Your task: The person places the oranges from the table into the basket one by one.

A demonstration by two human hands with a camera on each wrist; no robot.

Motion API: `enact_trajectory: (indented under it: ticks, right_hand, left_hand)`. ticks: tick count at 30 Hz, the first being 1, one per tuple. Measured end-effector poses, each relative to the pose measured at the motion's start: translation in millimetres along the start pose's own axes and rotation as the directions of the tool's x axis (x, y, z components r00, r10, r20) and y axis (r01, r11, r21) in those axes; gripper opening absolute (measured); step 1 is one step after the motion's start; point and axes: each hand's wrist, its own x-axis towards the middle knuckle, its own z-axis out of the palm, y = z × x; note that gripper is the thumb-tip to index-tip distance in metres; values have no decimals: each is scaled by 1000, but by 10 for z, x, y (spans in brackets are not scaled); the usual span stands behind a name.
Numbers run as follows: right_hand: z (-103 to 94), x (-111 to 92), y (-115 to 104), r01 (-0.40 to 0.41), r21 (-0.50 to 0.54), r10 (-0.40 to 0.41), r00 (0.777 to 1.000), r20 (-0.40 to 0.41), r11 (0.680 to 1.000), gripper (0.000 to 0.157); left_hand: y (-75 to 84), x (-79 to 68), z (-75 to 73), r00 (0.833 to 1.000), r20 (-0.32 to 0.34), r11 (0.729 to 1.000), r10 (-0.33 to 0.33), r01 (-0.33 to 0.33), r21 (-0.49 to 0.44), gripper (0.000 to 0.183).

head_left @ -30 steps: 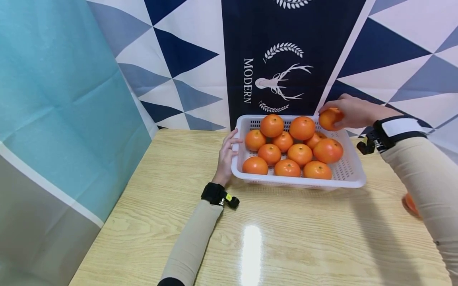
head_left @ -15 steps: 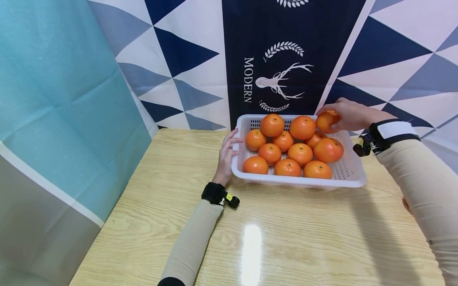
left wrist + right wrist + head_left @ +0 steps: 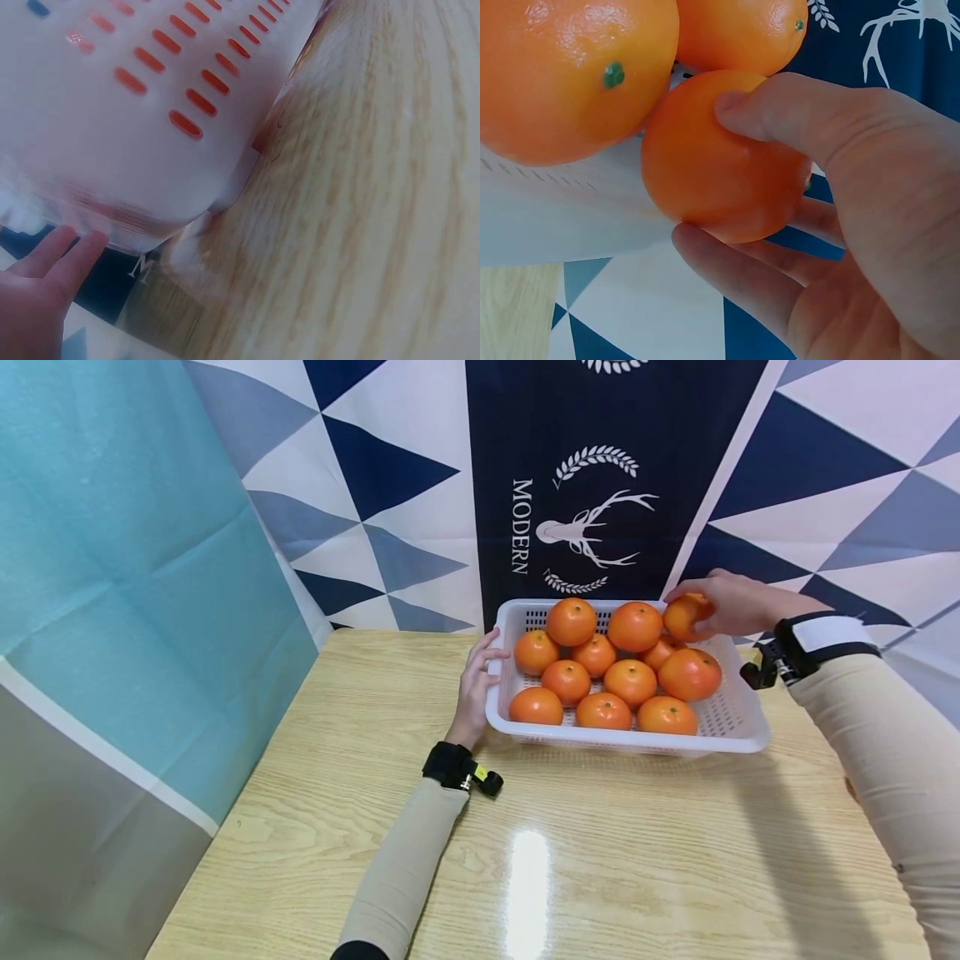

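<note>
A white plastic basket [image 3: 600,740] with slotted walls stands at the back of the table, holding several oranges [image 3: 630,682]. At its back right corner my right hand [image 3: 738,599] grips an orange [image 3: 720,161], thumb on top and fingers below. That orange sits at rim height, close beside two other oranges in the right wrist view. My left hand [image 3: 472,681] holds the basket's left end, with fingertips over the rim in the head view. In the left wrist view, two fingers [image 3: 79,259] lie along the basket's outer wall.
The wooden table [image 3: 585,843] extends in front of the basket. A patterned cloth [image 3: 405,493] hangs right behind it, and a blue-green cloth [image 3: 150,560] hangs on the left. A sliver of something brownish-orange [image 3: 851,789] shows beside the right sleeve.
My right hand has shifted slightly left with the orange, then stayed nearly still. The orange on the table at right has become almost hidden behind the sleeve. The left hand keeps its place.
</note>
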Motion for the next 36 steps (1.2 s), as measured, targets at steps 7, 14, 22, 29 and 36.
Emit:
enact_trajectory:
  ticks: [7, 14, 22, 29, 36]
  right_hand:
    - [2, -13, 21, -20, 23, 19, 999, 43, 1000, 60]
    - [27, 19, 14, 10, 13, -11, 998, 65, 1000, 60]
    - [46, 16, 24, 11, 4, -11, 998, 57, 1000, 65]
    - [35, -5, 38, 21, 22, -23, 998, 58, 1000, 66]
    - [-89, -46, 75, 22, -44, -21, 999, 31, 999, 70]
  left_hand:
    - [0, -4, 3, 1000, -5, 1000, -2, 2, 5, 43]
    - [-5, -11, -7, 1000, -4, 1000, -4, 4, 25, 44]
    - [12, -4, -4, 1000, 0, 1000, 3, -3, 24, 43]
    - [3, -9, -1, 1000, -7, 1000, 9, -9, 25, 42]
    - [133, -59, 43, 1000, -18, 999, 15, -15, 29, 42]
